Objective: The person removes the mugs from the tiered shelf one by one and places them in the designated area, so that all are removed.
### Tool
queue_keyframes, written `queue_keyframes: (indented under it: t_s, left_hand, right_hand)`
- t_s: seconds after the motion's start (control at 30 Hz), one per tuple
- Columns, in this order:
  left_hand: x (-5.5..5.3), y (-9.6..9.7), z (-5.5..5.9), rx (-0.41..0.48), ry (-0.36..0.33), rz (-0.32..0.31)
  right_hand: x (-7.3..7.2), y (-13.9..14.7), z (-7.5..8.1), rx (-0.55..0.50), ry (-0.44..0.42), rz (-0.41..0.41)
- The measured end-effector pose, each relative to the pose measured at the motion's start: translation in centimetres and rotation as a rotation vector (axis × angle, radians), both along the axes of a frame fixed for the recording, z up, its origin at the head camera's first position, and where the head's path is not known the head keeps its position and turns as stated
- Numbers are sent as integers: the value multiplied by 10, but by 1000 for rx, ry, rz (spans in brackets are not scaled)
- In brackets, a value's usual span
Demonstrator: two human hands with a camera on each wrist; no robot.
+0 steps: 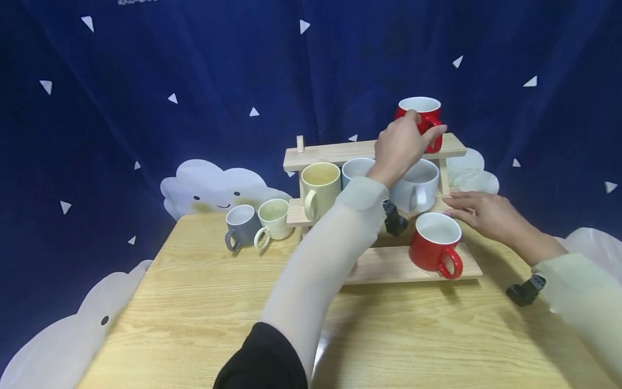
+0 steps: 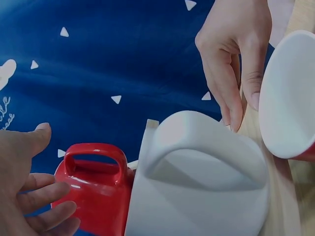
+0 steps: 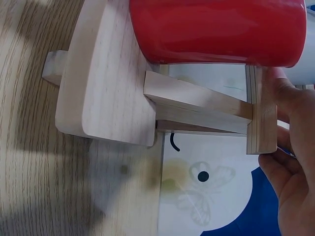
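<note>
Rack (image 1: 345, 151) of pale wood, three shelves high, standing on the counter (image 1: 194, 302) with mugs on it. The upper red mug (image 1: 428, 115) is upright at the right end of the top shelf, its body and base partly covered by the left hand (image 1: 400, 143). In the left wrist view the fingers of that hand are spread, the thumb well apart from them; whether any fingertip touches the mug cannot be told. The right hand (image 1: 478, 213) grips the right end of the middle shelf, thumb to the front, other fingers bent about the end; some fingertips are out of sight.

On the middle shelf, the yellow mug (image 1: 323, 186) shows almost whole, the blue mug (image 1: 357, 166) is largely masked by the left forearm, and the white mug (image 1: 430, 186) is partly overlapped by the left wrist. The lower red mug (image 1: 427, 253) stands on the bottom shelf, whose left part the sleeve (image 1: 335, 232) conceals; both wrist views cut this mug off at the frame edge. The grey mug (image 1: 245, 228) and cream mug (image 1: 276, 220) stand side by side on the counter, left of the rack.
</note>
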State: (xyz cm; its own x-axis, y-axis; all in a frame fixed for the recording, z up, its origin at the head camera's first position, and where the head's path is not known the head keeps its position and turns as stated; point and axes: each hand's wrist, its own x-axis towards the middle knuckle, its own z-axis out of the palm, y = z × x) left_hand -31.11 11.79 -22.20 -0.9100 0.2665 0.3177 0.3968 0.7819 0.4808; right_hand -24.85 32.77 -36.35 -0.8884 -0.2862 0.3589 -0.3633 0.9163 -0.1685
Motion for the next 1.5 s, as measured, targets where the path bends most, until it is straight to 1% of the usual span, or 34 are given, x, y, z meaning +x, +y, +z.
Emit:
queue_keyframes:
  t_s: [0.2, 0.33, 0.47, 0.57, 0.7, 0.83, 0.9, 1.0, 1.13, 1.33, 1.5]
  left_hand:
    - [-1, 11, -1, -3, 1, 23]
    - [1, 18, -3, -23, 19, 38]
    - [3, 23, -2, -64, 46, 52]
    - [3, 26, -2, -76, 63, 56]
    - [-1, 26, -4, -67, 83, 20]
    - [-5, 25, -7, -100, 109, -26]
    - [-7, 25, -9, -128, 122, -32]
    - [-8, 24, -13, -144, 147, -31]
    - [-9, 22, -16, -138, 152, -35]
    - [-11, 17, -18, -149, 160, -40]
    - [-13, 10, -17, -129, 121, -62]
  right_hand:
    - [4, 2, 1, 2, 13, -6]
    - [6, 3, 0, 0, 7, -6]
    - [9, 3, -1, -9, 7, -7]
    - [11, 2, 0, -11, 5, -10]
    - [12, 1, 0, -15, 8, -5]
    - [12, 1, -1, -17, 15, -3]
    - [12, 1, -1, -15, 12, -6]
    - [11, 0, -1, -14, -4, -11]
    - [11, -1, 0, -12, -24, -16]
    - [8, -2, 0, -11, -15, -12]
    - [7, -2, 1, -8, -14, -13]
